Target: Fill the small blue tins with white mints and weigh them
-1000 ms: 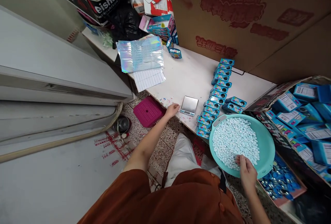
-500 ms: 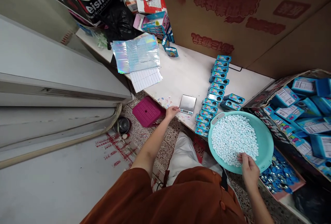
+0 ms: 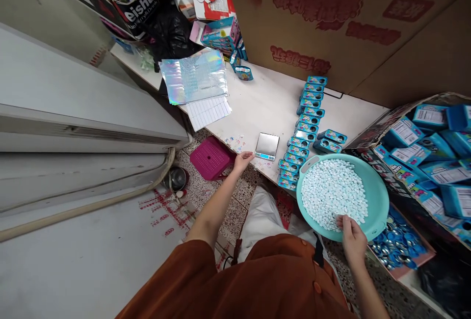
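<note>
A small digital scale point(image 3: 267, 144) with a bare steel plate lies near the table's front edge, its display lit blue. Just left of its front corner is my left hand point(image 3: 243, 161), fingers stretched out and holding nothing. My right hand point(image 3: 353, 241) reaches over the near rim of a turquoise basin point(image 3: 377, 196), its bent fingers close together at the small white candies point(image 3: 331, 194). What those fingertips hold, if anything, is hidden. Blue tins point(image 3: 303, 135) with round holes on top stand in a long row between the scale and basin. Two more tins point(image 3: 330, 141) stand beside that row.
A carton of blue tins point(image 3: 434, 147) is at the right, above a tray of round metal-and-blue caps point(image 3: 399, 245). Shiny holographic sheets point(image 3: 196, 76) and label sheets point(image 3: 208, 112) lie at the table's left. A magenta stool point(image 3: 211, 158) stands below. A large cardboard box point(image 3: 312, 19) borders the back.
The scale's display has lit up blue. My left hand has drawn slightly away from the scale's corner. My right hand stays at the candies, with its fingers shifted only a little.
</note>
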Demonstrator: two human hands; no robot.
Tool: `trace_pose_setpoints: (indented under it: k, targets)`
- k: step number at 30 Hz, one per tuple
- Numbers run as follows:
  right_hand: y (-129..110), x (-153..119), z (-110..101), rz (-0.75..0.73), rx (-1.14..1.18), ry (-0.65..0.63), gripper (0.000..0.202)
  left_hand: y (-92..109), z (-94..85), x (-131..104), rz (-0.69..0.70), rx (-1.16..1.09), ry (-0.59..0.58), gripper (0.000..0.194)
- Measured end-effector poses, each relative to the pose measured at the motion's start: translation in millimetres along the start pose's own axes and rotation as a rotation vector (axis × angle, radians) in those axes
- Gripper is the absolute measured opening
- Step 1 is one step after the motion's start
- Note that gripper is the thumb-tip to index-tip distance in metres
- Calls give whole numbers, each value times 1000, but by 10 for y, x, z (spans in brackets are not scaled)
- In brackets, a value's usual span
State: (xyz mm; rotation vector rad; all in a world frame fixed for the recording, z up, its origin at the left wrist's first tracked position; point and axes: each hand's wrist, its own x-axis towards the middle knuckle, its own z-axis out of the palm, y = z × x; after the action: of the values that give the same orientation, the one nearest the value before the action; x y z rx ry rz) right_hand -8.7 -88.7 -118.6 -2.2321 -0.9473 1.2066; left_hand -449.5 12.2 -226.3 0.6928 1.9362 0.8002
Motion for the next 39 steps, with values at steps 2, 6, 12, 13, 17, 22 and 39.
trace_pose_setpoints:
  k: [2,6,12,13,17,22,39]
  targets:
    - [33,-10,-18,9,8,-4,55,-24,-33,-110,18,-2,10,29]
    - [51,-26,-46,25,16,-9,54,-60,-85,-387,54,19,5,25]
    - [54,-7,-33,19,1,-5,56,-15,-18,-894,134,102,28,23]
    - [62,1,-23,13,-5,-4,56,11,9,-982,178,135,41,23]
    - [98,23,18,4,-7,-13,56,141,150,-1307,448,327,31,19]
    - [101,15,42,-9,22,-28,54,266,427,-1507,796,520,-46,22]
    - [281,-17,-53,-23,40,10,53,-31,399,-1138,721,706,71,61]
